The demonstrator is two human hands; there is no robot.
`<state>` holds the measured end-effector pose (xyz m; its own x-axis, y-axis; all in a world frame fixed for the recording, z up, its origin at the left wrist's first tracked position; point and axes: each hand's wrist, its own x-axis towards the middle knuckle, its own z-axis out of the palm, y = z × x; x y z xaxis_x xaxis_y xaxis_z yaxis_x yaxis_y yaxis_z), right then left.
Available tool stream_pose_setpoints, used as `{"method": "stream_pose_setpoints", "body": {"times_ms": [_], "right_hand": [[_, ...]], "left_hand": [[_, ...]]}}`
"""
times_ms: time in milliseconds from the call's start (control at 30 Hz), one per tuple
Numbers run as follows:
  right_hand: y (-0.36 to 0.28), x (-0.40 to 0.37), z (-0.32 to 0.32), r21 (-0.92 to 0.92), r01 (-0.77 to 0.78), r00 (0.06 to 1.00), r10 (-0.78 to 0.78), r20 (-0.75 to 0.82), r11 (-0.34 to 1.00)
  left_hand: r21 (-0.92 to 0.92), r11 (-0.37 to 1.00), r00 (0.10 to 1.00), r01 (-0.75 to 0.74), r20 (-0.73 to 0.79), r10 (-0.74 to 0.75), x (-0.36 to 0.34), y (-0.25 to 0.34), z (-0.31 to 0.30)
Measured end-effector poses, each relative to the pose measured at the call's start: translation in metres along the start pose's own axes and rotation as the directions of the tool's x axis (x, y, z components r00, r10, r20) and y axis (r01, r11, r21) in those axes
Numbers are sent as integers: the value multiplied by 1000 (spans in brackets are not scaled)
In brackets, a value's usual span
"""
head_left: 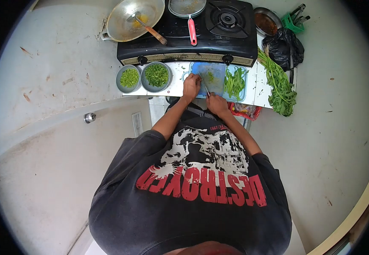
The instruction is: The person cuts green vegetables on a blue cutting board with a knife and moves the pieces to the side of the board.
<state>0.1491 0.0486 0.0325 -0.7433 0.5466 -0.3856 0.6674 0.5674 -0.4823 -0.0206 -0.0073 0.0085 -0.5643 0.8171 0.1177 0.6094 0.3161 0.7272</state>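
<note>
My right hand (216, 103) is closed around the handle of a knife (204, 84), whose blade points up and left over a blue cutting board (219, 87). Close to the blade's tip, my left hand (191, 86) rests at the board's left side with its fingers curled together; whatever they pinch is hidden. Small chopped green bits (211, 76) lie on the board just right of the blade. Cut leafy greens (234, 83) are spread further right on a light blue tray (245, 91). Two grey bowls hold chopped greens: light green pieces (129, 78) and darker ones (156, 75).
Behind the board stands a black gas stove (184, 54) with a wok (118, 25) and a red-handled pan (192, 32). To the right are a bunch of long leafy greens (281, 87), a black plastic bag (284, 46), a dark pan (267, 22) and a green basket (294, 23).
</note>
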Motion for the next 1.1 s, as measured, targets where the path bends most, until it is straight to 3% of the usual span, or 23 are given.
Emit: {"method": "stream_pose_setpoints", "body": {"times_ms": [200, 367, 567, 867, 1100], "right_hand": [[-4, 12, -1, 39, -1, 999, 3, -32, 999], [6, 12, 10, 33, 12, 998, -10, -59, 999], [10, -6, 3, 35, -67, 998, 68, -12, 997], [1, 0, -2, 42, 0, 1000, 0, 22, 999], [-3, 23, 3, 25, 64, 997, -63, -52, 998]], "left_hand": [[35, 999, 999, -38, 11, 38, -2, -3, 1], [-2, 1000, 999, 13, 36, -13, -3, -2, 1], [-2, 999, 999, 37, 0, -37, -2, 1, 3], [-12, 996, 996, 86, -16, -86, -5, 3, 5], [-10, 999, 999, 38, -16, -38, -6, -1, 2]]}}
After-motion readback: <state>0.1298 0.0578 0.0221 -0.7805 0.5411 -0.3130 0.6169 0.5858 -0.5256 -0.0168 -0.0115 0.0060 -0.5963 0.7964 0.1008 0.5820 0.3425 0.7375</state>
